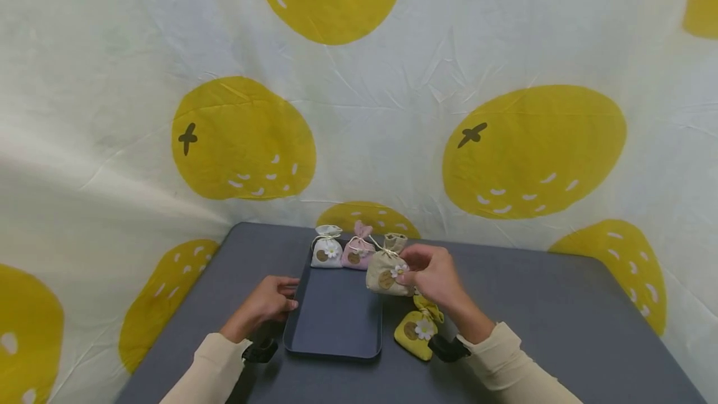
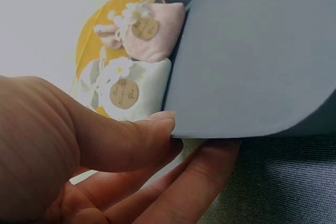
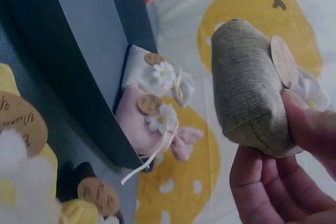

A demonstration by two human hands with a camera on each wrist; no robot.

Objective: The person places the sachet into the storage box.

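Observation:
My right hand (image 1: 434, 270) pinches a beige drawstring pouch (image 1: 384, 273) between thumb and fingers, raised above the right edge of a dark grey tray (image 1: 336, 313). It carries a round brown tag and a white flower; its woven underside shows in the right wrist view. At the tray's left side, my left hand (image 1: 272, 299) grips the rim, with thumb and fingertips at the edge (image 2: 231, 136). A white pouch (image 1: 327, 251) and a pink pouch (image 1: 357, 253) stand side by side at the tray's far end, each tied with cord.
Right of the tray, a yellow pouch (image 1: 414, 334) lies on the dark grey table (image 1: 538, 304). Close by it, a dark pouch with a brown tag (image 3: 98, 195) is partly hidden. A white cloth with yellow fruit shapes (image 1: 381, 142) hangs behind the table.

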